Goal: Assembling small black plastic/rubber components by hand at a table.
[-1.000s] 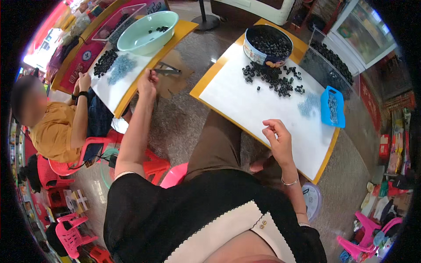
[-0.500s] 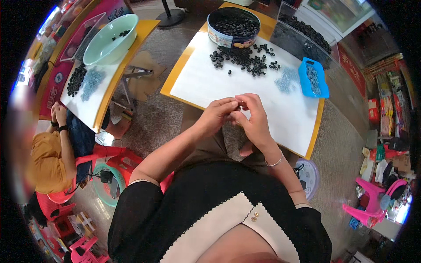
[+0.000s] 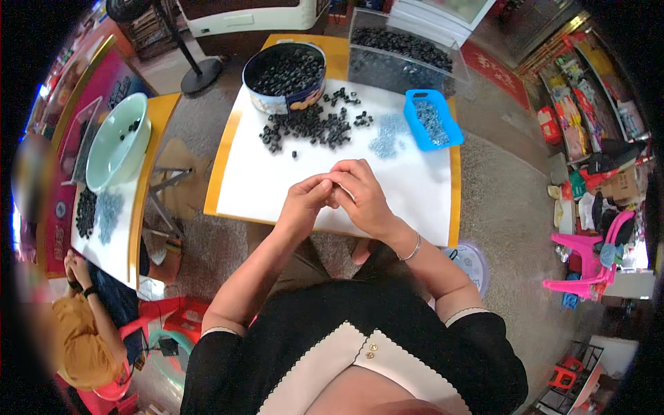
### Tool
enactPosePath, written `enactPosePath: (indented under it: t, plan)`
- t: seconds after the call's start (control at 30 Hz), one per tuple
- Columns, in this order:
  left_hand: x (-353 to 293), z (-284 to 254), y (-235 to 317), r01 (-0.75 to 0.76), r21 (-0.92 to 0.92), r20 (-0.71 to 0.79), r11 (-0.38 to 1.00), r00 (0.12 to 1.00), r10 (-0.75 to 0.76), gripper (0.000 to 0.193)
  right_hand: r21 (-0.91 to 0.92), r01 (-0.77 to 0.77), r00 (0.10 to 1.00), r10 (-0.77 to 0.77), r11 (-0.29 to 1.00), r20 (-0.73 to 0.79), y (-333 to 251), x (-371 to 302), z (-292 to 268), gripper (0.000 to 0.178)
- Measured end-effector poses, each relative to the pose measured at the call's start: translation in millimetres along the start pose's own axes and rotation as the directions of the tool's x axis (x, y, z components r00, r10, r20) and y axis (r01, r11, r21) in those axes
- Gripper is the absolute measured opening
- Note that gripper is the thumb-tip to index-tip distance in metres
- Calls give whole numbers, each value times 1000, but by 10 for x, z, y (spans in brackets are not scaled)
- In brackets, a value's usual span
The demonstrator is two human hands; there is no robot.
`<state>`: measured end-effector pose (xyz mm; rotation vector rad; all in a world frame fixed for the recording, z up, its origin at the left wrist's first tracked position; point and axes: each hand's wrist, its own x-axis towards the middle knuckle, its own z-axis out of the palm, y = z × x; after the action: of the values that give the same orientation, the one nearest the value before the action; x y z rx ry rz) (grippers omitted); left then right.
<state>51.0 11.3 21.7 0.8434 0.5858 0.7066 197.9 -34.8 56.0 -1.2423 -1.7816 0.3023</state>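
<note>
Left hand [image 3: 303, 206] and right hand [image 3: 366, 204] meet above the white-topped, yellow-edged table [image 3: 249, 181], fingertips pressed together; whether they pinch anything, I cannot tell. From them, small black cylindrical pieces [image 3: 308, 128] lie scattered at eleven o'clock beside a round printed tin [image 3: 272, 104]; a bright-blue plastic tray [image 3: 454, 136] sits at two o'clock

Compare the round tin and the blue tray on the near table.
Shape: the tin is round and deep; the tray is oblong and shallower.
Look: the tin has a printed wall; the tray is plain blue.
Contents: the tin holds black pieces; the tray holds pale blue pieces.
Shared: both are open-topped, stand on the table and hold many small pieces.
</note>
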Motion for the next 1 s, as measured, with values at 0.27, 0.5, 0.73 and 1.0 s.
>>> enactPosePath:
  t: [0.27, 0.5, 0.73, 1.0]
  plan:
    - [80, -72, 270, 31, 10, 249, 999, 968, -32, 74, -44, -205, 965, 194, 978, -175, 654, 790, -723, 21]
    - [-16, -322, 203, 144, 14, 152, 989, 978, -145, 44, -644, -177, 951, -40, 745, -308, 1901, 1770, -1692, 27]
    - [-124, -624, 251, 156, -3, 8, 988, 988, -156, 38, -319, 160, 984, -123, 934, 132, 996, 1227, -266, 13]
    - [-146, -853, 304, 214, -38, -12, 976, 977, -214, 27, -178, 123, 943, -59, 976, 329, 721, 859, 692, 18]
